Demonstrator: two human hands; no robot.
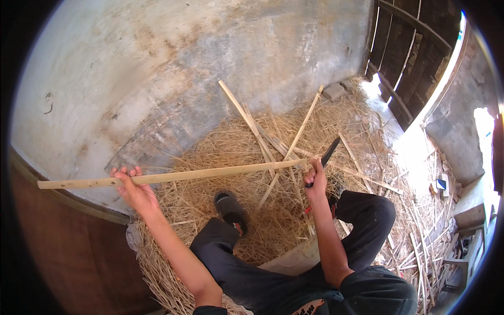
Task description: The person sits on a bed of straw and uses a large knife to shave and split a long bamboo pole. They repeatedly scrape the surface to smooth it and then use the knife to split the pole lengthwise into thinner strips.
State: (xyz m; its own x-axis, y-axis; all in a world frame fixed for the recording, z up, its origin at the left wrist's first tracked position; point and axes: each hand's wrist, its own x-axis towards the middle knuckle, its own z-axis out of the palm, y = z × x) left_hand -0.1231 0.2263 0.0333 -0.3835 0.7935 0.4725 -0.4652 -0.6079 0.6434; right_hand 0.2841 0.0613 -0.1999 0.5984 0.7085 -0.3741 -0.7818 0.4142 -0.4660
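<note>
A long pale strip of bamboo or split wood (220,171) stretches almost level across the view in front of me. Near its left end, my left hand (137,193) holds it, the thumb in front and the fingertips showing above its upper edge. My right hand (317,179) is closed round the handle of a knife (329,151), whose dark blade points up and to the right. The strip's right end meets the right hand by the knife; whether the blade touches it I cannot tell.
Several more pale strips (306,123) lie crossed on the straw and shavings (210,147) covering the floor. A stained wall (173,68) rises beyond. My sandalled foot (230,207) rests below the strip. Brick-like blocks (334,92) sit near the dark plank door (407,47).
</note>
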